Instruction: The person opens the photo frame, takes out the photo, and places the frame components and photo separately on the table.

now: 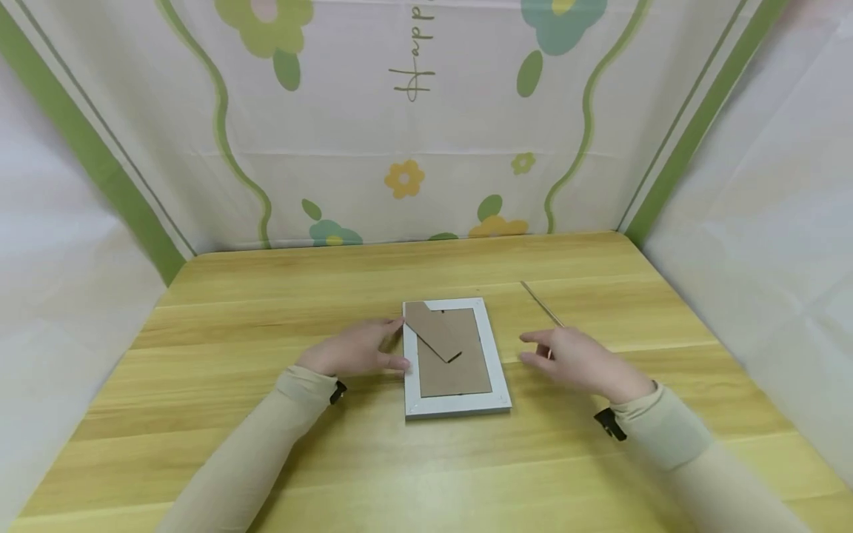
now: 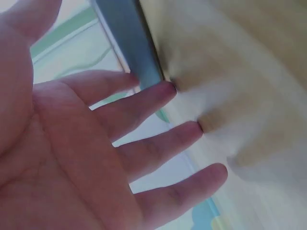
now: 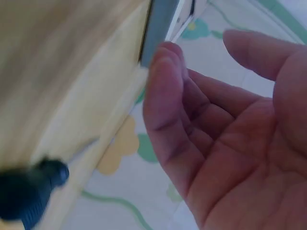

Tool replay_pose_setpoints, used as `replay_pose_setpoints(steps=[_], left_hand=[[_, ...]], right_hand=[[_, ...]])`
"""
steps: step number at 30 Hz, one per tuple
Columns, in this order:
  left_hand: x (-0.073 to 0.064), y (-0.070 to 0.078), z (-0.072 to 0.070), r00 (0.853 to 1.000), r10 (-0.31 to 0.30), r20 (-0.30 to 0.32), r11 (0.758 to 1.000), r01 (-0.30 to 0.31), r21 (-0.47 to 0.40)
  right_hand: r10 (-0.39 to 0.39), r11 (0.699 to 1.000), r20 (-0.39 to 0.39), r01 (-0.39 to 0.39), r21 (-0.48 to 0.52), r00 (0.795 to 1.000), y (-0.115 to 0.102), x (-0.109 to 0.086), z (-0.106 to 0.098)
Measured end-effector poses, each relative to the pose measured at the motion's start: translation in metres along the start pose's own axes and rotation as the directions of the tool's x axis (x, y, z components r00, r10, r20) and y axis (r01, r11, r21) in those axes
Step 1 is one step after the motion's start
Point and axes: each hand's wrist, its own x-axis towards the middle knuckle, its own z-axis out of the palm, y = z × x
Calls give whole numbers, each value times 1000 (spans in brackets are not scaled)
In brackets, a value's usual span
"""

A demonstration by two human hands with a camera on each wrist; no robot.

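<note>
A white picture frame (image 1: pixel 496 370) lies face down on the table, showing its brown backing board (image 1: pixel 460 381) and a brown stand flap (image 1: pixel 433 329) slanting over it. At the frame's left edge is my left hand (image 1: pixel 353 348), fingers extended and spread, fingertips right at the frame's side (image 2: pixel 129 38). To the right of the frame my right hand (image 1: pixel 583 359) hovers with loosely bent fingers and holds nothing. Past that hand lies a screwdriver, its thin metal shaft (image 1: pixel 541 303) pointing away; its dark handle (image 3: pixel 29 189) shows in the right wrist view but is hidden by the hand in the head view.
The wooden table (image 1: pixel 266 296) ends at a hanging cloth (image 1: pixel 333 126) with flowers and green lines at the back. White cloth sides (image 1: pixel 786 185) close in on left and right. Each wrist carries a small black strap piece (image 1: pixel 609 424).
</note>
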Motion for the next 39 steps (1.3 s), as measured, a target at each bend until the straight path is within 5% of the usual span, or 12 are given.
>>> replay_pose_setpoints(steps=[4,10,19,23,28,39], left_hand=[[5,-11,-9,1000,23,-13,994,-25,-108],[19,-21,-25,998,48,-51,989,-55,-137],[57,-16,-33,997,-44,-59,982,32,-184],[70,-15,-31,997,-67,-35,984,60,-165],[76,-16,-28,997,-73,-28,985,67,-160],[78,-16,-28,997,-66,-32,984,59,-169]], right_hand=[[-22,999,75,19,39,997,-8,-2,8],[-52,996,145,41,75,988,-19,-5,14],[58,998,122,-61,24,991,-31,-12,31],[29,997,107,-36,63,994,-32,-14,41],[-19,994,67,11,109,998,-30,-14,50],[13,963,104,-40,266,995,-25,-14,52]])
